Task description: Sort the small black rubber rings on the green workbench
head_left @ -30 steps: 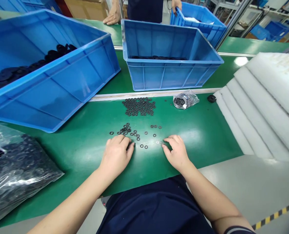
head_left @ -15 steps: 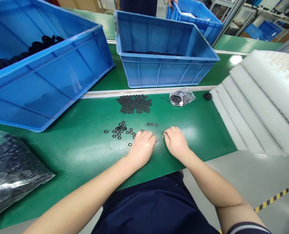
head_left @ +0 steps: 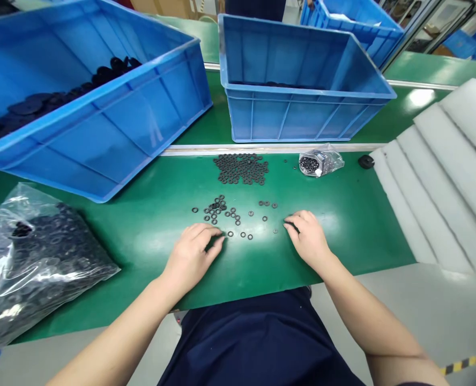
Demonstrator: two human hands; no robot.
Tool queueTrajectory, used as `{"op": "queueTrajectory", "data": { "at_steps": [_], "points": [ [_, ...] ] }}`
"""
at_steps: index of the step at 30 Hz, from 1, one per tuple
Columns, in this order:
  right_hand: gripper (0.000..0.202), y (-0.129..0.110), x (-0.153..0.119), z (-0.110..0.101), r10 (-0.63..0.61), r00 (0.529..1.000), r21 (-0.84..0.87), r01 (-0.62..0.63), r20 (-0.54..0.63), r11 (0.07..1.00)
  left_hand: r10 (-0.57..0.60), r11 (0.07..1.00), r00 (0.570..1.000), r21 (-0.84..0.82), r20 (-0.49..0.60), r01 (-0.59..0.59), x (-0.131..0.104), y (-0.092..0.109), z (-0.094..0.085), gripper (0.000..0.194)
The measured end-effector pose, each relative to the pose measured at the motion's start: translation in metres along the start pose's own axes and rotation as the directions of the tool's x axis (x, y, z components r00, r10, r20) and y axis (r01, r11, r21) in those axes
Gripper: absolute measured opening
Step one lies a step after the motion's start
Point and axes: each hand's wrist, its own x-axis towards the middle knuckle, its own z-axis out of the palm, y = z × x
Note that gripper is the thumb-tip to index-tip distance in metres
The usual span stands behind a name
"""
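Left hand (head_left: 193, 251) beside a black ring (head_left: 228, 234), right hand (head_left: 308, 238) near a pale washer (head_left: 275, 229)

The left hand's grip is slightly parted, with nothing visible between thumb and index finger. The black ring lies flat on the green tabletop (head_left: 350, 225), just off those fingertips at 3 o'clock, and two more rings (head_left: 241, 236) sit farther out along that line. The right hand's grip is nearly closed; whether it has hold of anything small I cannot tell. The pale washer lies near its fingertips at about 8 o'clock, apart from them.

From the left fingertips, a loose cluster of rings (head_left: 216, 208) lies near 12 o'clock, with a flat patch of closely laid rings (head_left: 242, 169) beyond at 1 o'clock. From the right hand, an opened bag of small parts (head_left: 329, 159) is at 1 o'clock.

The step in hand looks like fingertip handling of single loose pieces, one by each hand. Judging by how thin and flat they lie, the next move calls for a light pinch at the edge, without nudging the neighbours
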Motion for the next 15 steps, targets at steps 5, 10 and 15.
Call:
{"op": "queueTrajectory", "data": {
  "at_steps": [5,10,15],
  "points": [
    [0.021,0.001,-0.001,0.0,0.004,1.0,-0.034,-0.005,-0.027,0.999,0.067,0.998,0.997,-0.005,0.023,-0.067,0.008,0.003,0.013,0.017],
    [0.018,0.001,0.0,-0.002,0.001,1.0,-0.037,-0.001,0.002,0.999,0.109,0.994,0.993,0.019,0.044,-0.11,0.007,0.0,0.018,0.018],
    [0.015,0.002,0.004,-0.002,0.013,1.0,-0.005,-0.013,0.008,1.0,0.101,0.995,0.994,0.016,0.042,-0.101,0.006,-0.005,0.022,0.019]
  ]
}}
